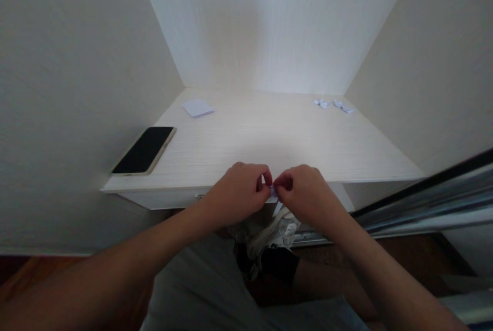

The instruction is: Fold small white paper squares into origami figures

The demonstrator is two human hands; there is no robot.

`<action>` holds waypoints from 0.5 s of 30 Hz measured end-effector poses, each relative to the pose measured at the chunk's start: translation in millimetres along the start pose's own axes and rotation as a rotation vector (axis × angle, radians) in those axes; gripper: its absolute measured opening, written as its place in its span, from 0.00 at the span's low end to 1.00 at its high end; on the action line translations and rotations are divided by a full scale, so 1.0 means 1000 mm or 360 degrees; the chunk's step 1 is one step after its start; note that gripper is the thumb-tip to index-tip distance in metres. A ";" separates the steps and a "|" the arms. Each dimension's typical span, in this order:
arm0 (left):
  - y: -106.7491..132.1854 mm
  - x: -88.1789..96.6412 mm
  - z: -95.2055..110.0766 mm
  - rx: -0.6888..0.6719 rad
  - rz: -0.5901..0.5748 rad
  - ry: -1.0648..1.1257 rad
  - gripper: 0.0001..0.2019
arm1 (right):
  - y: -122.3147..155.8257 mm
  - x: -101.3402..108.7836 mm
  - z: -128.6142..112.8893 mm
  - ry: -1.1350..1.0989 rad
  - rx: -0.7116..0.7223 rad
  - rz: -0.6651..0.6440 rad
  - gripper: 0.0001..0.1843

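Note:
My left hand (248,185) and my right hand (300,190) meet just past the front edge of the white desktop. Between their fingertips is a small piece of white paper (273,192), pinched from both sides. Most of the paper is covered by my fingers, so its folds cannot be made out. At the back left of the desktop lies a flat stack of white paper squares (197,108). Several small folded paper pieces (333,105) lie in a row at the back right.
A tablet or large phone with a dark screen (145,151) rests at the desktop's left edge. Walls enclose the white desktop (262,136) on three sides. Below my hands, a bundle of pale cords and clear plastic (275,233) shows near my legs.

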State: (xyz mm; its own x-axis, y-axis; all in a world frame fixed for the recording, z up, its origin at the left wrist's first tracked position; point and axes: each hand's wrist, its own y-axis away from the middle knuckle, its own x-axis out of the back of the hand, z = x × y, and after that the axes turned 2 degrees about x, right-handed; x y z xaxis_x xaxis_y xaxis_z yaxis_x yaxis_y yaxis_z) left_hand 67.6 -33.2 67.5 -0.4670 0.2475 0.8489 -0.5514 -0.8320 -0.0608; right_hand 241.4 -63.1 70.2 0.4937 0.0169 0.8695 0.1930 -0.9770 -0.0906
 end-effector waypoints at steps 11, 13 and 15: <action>-0.023 0.002 -0.008 0.0128 -0.0080 0.0172 0.10 | -0.033 0.008 0.015 -0.0269 -0.0167 -0.0240 0.13; -0.025 0.002 -0.009 0.0159 -0.0105 0.0231 0.10 | -0.035 0.006 0.019 -0.0320 -0.0194 -0.0252 0.12; -0.027 0.002 -0.011 0.0182 -0.0122 0.0290 0.09 | -0.037 0.005 0.023 -0.0366 -0.0211 -0.0252 0.12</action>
State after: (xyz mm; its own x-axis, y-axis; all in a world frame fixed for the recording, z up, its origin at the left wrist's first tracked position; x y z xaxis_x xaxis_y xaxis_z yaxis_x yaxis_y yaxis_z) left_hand 73.6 -5.0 65.3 -0.5497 0.3888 0.7394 -0.5127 -0.8558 0.0688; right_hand 256.0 -22.1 67.0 0.6484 0.2040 0.7334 0.1778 -0.9774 0.1146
